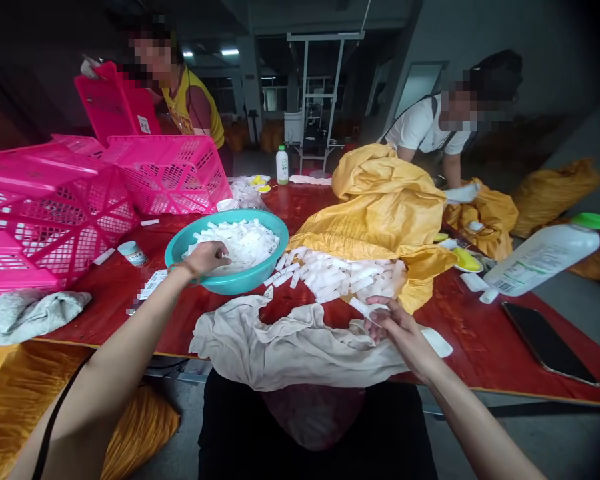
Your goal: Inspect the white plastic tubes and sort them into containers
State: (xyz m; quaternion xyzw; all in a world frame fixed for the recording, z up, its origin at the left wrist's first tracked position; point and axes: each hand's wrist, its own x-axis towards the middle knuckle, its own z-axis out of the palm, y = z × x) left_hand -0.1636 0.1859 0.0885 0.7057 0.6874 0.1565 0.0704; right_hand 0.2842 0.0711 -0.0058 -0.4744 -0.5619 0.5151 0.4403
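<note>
My left hand [209, 257] is over the near left part of a teal basin [227, 283] filled with small white pieces [247, 245]. Its fingers are curled together, and what they may hold is too small to make out. At the front of the table, my right hand [390, 320] has its fingers closed round a white piece [363, 307]. Just beyond it, a pile of white strips [330, 273] spills from the mouth of a yellow sack [375, 220]. A crumpled grey cloth [285, 347] lies along the table edge below both hands.
Pink crates [45, 213] stand at the left, beside a small jar [133, 253]. To the right are a tilted large bottle [545, 260] and a black phone [550, 340] on the red table [475, 353]. Two people are across the table, one holding a crate, one reaching toward sacks.
</note>
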